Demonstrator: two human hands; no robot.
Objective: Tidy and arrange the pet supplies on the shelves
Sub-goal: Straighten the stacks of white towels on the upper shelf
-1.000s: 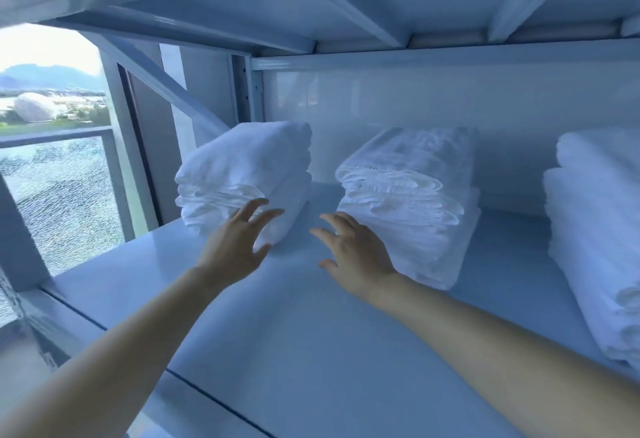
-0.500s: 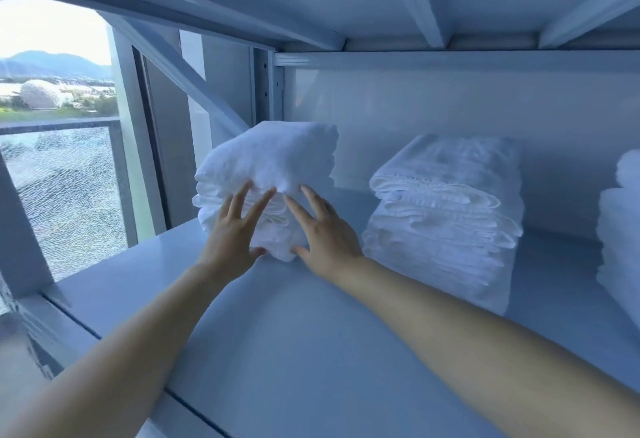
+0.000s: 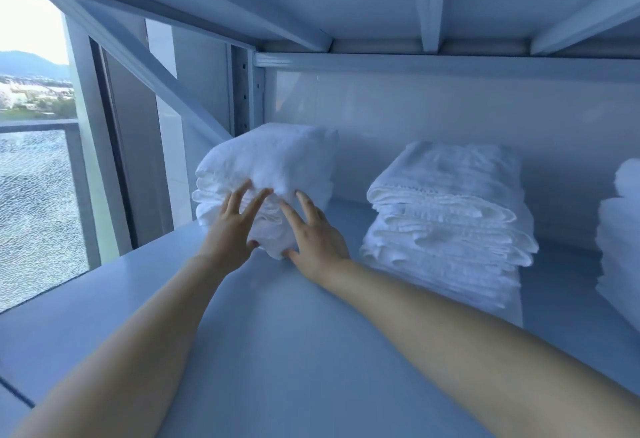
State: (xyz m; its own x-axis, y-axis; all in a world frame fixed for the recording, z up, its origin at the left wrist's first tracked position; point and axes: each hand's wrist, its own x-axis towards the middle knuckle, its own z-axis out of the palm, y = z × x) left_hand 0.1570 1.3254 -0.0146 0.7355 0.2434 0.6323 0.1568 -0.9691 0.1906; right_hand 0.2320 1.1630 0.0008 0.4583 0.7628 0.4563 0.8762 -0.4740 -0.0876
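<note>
A: What sort of place is this?
B: A storage room, by the look: a bare painted metal shelf with a punched upright and stacks of folded white towels.
A: Anything else?
B: A window beside it, looking onto hills and buildings.

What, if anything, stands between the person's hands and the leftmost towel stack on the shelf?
Nothing visible does. The left hand and the right hand both touch the front of the leftmost towel stack with spread fingers.

The towels are plain white, the shelf pale blue-grey, and the left glass finely crackle-patterned.
</note>
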